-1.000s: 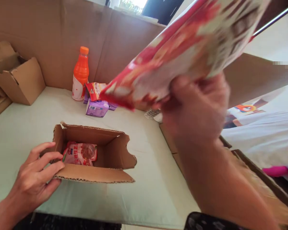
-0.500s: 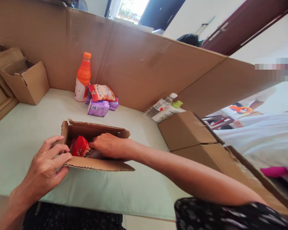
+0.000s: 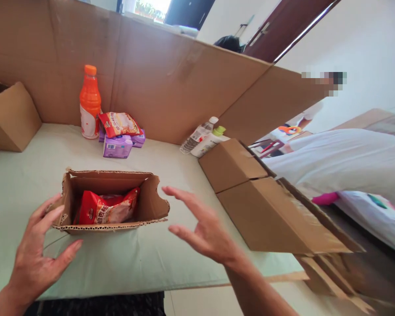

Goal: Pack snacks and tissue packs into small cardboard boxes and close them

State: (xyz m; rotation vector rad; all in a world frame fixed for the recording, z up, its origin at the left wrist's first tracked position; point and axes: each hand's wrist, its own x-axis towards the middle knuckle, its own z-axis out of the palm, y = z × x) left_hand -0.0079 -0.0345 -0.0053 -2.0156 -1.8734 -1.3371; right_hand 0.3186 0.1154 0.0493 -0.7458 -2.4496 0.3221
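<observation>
Cardboard box [image 3: 110, 183], brown, oblong and open-topped, stands on a smooth pale green tabletop [image 3: 184, 267] before the person; its corrugated rim is rough, with a notch at the right end. The left hand [image 3: 39, 243] is at the opposite end, fingers spread; contact cannot be told. The right hand [image 3: 200, 224] is open, thumb apart, just beside the notched end. Inside lies a glossy, crinkled red bag [image 3: 110, 210] printed with Chinese characters. Behind, an orange bottle [image 3: 90, 98] with a whitish label stands near a red-and-cream packet [image 3: 121, 124] atop purple packs [image 3: 117, 147], one showing a barcode.
</observation>
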